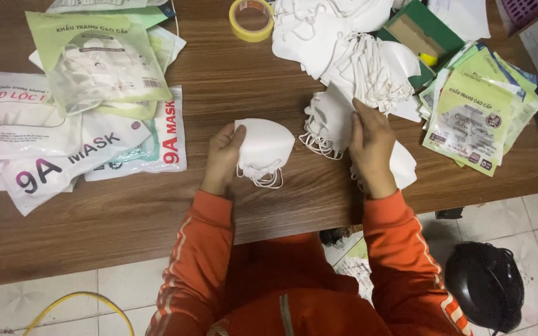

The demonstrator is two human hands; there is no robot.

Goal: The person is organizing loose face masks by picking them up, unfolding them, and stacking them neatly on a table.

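A person in orange sleeves works over a brown wooden table point(231, 81), seen from above. The left hand point(222, 155), at the centre of the frame, pinches the edge of a small stack of folded white face masks point(264, 149) between thumb and fingers; the masks' ear loops hang loose against the tabletop just below. The right hand point(372, 146), right of centre, lies palm down with its fingers curled onto a second bundle of white masks point(326, 124), pressing it against the table; whether the fingers grip any single mask cannot be told. Above that hand, a larger heap of loose white masks point(350, 43) spreads toward the upper middle of the frame.

At the upper centre sits a roll of yellow tape point(251, 20). A stack of green-and-white printed mask pouches point(477, 112) fans out at the right edge of the table, just beside a dark green box point(421, 34). On the left side of the frame lie filled mask packets point(94, 62), pale green on top, red-and-white and white ones beneath. On the tiled floor, a black helmet point(484, 286) rests at lower right and a yellow hose point(76, 302) curves at lower left.
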